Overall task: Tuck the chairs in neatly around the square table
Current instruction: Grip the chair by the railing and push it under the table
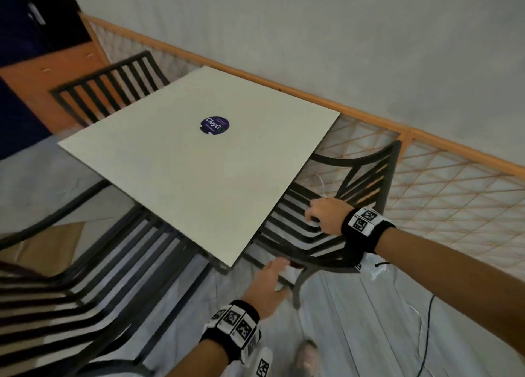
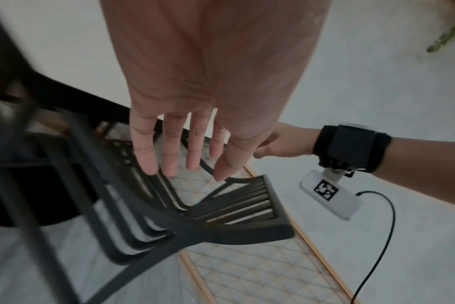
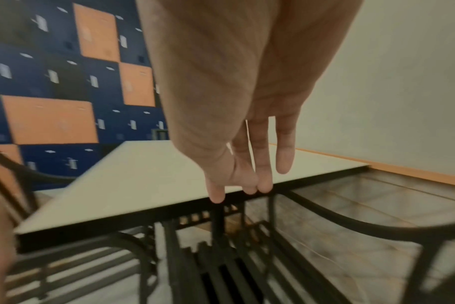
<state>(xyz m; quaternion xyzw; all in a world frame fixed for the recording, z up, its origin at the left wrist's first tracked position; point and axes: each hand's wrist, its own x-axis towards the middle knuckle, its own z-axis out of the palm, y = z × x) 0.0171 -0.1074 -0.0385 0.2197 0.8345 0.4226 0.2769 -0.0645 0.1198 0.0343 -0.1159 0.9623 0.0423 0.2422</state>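
A square white table (image 1: 176, 160) with a round purple sticker stands in the middle. At its right side a black slatted chair (image 1: 366, 177) has its seat partly under the tabletop. My right hand (image 1: 324, 214) hovers over that seat, and the right wrist view shows its fingers (image 3: 283, 156) straight and holding nothing, in front of the table (image 3: 143, 181). My left hand (image 1: 270, 280) reaches toward the chair's near armrest with fingers (image 2: 143, 152) spread and straight above the chair (image 2: 234, 236). Whether it touches the armrest is unclear.
A second black chair (image 1: 85, 291) sits at the table's near-left side and a third (image 1: 108, 87) at its far-left side. A lattice barrier with an orange rail (image 1: 454, 192) runs close behind the right chair. Cables (image 1: 426, 334) lie on the floor. Blue and orange lockers (image 3: 52, 119) stand beyond.
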